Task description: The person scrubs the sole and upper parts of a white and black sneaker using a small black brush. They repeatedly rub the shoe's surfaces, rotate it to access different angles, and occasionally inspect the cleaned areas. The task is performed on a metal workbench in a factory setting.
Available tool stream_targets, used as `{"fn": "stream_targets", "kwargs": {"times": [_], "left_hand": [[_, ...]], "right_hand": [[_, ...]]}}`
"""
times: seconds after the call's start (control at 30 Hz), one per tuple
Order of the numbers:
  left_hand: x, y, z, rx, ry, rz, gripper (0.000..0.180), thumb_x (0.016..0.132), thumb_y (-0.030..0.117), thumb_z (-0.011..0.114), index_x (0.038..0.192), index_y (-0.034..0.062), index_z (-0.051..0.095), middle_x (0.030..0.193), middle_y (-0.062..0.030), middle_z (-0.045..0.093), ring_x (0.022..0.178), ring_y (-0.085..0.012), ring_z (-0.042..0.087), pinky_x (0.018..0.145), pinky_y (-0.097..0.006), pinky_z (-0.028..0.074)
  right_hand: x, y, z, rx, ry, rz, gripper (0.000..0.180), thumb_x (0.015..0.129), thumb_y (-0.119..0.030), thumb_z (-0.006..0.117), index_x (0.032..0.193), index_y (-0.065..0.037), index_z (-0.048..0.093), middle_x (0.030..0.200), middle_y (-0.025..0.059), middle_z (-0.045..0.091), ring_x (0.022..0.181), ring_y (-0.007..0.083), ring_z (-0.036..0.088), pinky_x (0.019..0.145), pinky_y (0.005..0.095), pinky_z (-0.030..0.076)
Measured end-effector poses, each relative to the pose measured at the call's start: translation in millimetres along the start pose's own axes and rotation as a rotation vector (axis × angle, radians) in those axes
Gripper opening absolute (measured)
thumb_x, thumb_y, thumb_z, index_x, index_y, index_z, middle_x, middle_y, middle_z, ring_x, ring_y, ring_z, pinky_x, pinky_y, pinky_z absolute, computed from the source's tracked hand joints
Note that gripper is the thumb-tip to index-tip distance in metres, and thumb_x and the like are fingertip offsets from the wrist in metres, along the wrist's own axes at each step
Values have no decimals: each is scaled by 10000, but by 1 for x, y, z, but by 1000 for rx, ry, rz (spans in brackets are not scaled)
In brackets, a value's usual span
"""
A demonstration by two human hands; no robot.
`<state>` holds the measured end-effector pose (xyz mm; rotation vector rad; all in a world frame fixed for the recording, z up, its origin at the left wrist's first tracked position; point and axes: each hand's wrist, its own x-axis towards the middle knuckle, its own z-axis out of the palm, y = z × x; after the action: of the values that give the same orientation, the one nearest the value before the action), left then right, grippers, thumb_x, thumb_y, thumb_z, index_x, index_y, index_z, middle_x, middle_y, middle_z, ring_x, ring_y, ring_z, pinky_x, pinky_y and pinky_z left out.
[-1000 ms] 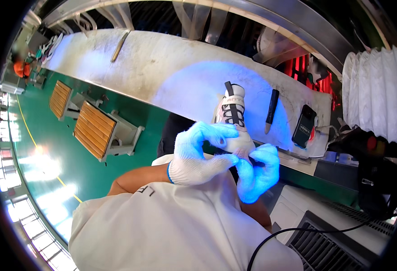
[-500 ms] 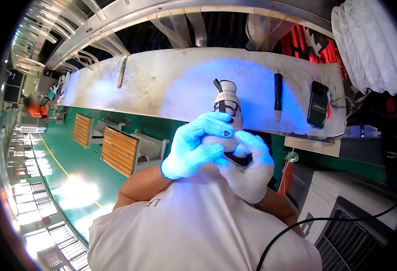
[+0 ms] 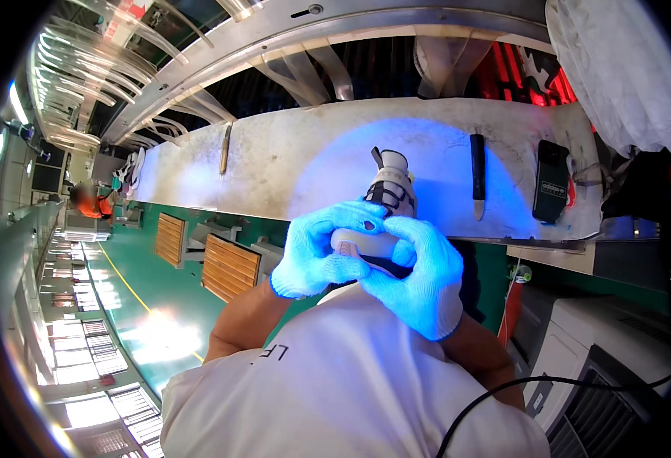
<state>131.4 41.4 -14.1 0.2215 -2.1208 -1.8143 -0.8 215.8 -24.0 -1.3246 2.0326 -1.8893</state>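
Note:
A light-coloured sneaker (image 3: 392, 187) with dark straps and a dark heel loop points away from me, its toe end close to my chest and its heel end over the bench edge. Around the toe end, my left hand (image 3: 324, 248), in a knitted glove with a hole at one fingertip, grips the left side. My right hand (image 3: 419, 267), also gloved, is closed on the right side, fingers curled over it. Both thumbs lie near the toe. The fingers cover part of the upper and sole. Blue light falls on the gloves and shoe.
A worn pale workbench (image 3: 274, 145) runs across, with a black-handled knife (image 3: 478, 175), a phone (image 3: 551, 182) and a slim tool (image 3: 225, 149) on it. Clear plastic strips (image 3: 328, 69) hang behind. Slatted wooden platforms (image 3: 231, 267) stand left; a black cable (image 3: 495, 389) crosses lower right.
The view has shifted, so bench and tools sit slightly lower and further right. The shoe has tilted a little in my hands; both hands keep hold, and my right hand is now more strongly lit blue.

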Motion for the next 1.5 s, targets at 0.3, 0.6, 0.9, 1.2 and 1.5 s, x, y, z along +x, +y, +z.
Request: {"fn": "stream_targets", "kwargs": {"times": [0.3,0.6,0.9,1.2,1.5], "left_hand": [[5,-6,-24,-100,-28,-78,539,819,206,994,1265,6,767,1399,-190,754,1368,-327,679,1223,-500,497],[4,35,-17,47,4,-328,512,818,108,960,1236,25,677,1387,-184,730,1493,-353,592,1240,-532,488],[1,15,-39,-103,36,-254,453,815,58,941,1206,39,713,1377,-163,738,1548,-348,549,1287,-525,442],[10,18,-42,-54,11,-276,446,810,65,957,1188,48,721,1377,-156,730,1403,-295,644,1216,-487,506],[32,60,-32,638,-46,-389,502,748,101,1012,1133,13,703,1307,-138,752,1202,-231,727,1060,-380,583]], "right_hand": [[0,23,23,40,13,-12,700,714,-365,1083,1196,-78,664,1005,101,709,865,316,742,710,440,615],[-4,32,46,28,11,-76,698,718,-346,1069,1218,-103,647,1067,129,689,911,332,727,749,445,617],[-34,46,40,189,7,42,758,738,-222,1075,1336,-65,638,1090,104,652,906,235,696,767,390,611],[-25,53,40,262,-59,91,676,747,-172,1036,1285,-68,639,1117,134,647,947,299,713,772,423,605],[-10,56,56,156,-85,41,748,765,-253,1031,1363,-48,632,1097,129,639,922,285,685,768,437,589]]}}
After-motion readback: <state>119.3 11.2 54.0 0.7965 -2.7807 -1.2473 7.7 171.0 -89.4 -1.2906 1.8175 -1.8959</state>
